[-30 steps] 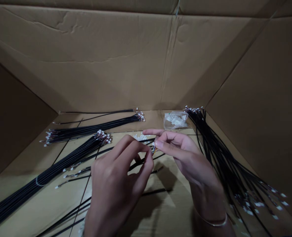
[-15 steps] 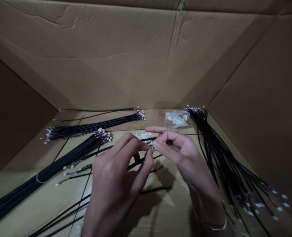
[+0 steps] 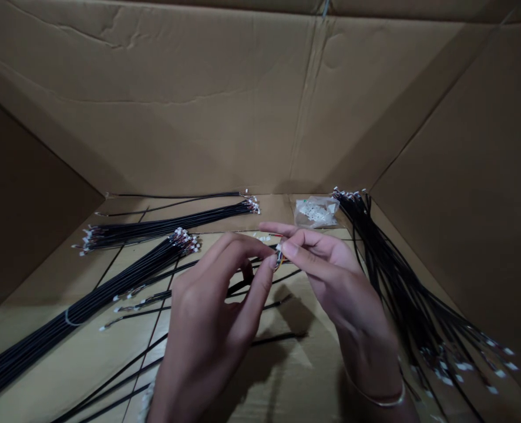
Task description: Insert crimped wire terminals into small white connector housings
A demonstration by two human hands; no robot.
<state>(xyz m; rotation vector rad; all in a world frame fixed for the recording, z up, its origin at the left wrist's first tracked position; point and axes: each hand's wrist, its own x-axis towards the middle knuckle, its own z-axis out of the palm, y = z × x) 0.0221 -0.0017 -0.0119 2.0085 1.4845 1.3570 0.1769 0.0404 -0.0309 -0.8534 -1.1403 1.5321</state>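
Note:
Between thumb and forefinger, my left hand point(image 3: 220, 299) pinches the thin coloured wires point(image 3: 279, 261) at the end of a black cable point(image 3: 238, 287). My right hand point(image 3: 330, 270) grips a small white connector point(image 3: 278, 248) at the wire tips, its index finger stretched out to the left. Yellow, white and dark strands show in the small gap between the two hands, and a red one lies near my right index finger. Just behind the fingers, loose white connectors point(image 3: 264, 238) lie on the cardboard, partly hidden by my hands.
Bundles of black cables with white ends lie at the left point(image 3: 88, 305), back left point(image 3: 176, 222) and right point(image 3: 396, 282). A clear bag of white parts point(image 3: 316, 211) sits by the back cardboard wall point(image 3: 190, 117). Single cables point(image 3: 137, 314) lie around my left hand.
Both hands have shifted slightly to the right with the wire end. More of the coloured wires and the white connector shows between my fingers, and fewer of the loose connectors behind are visible.

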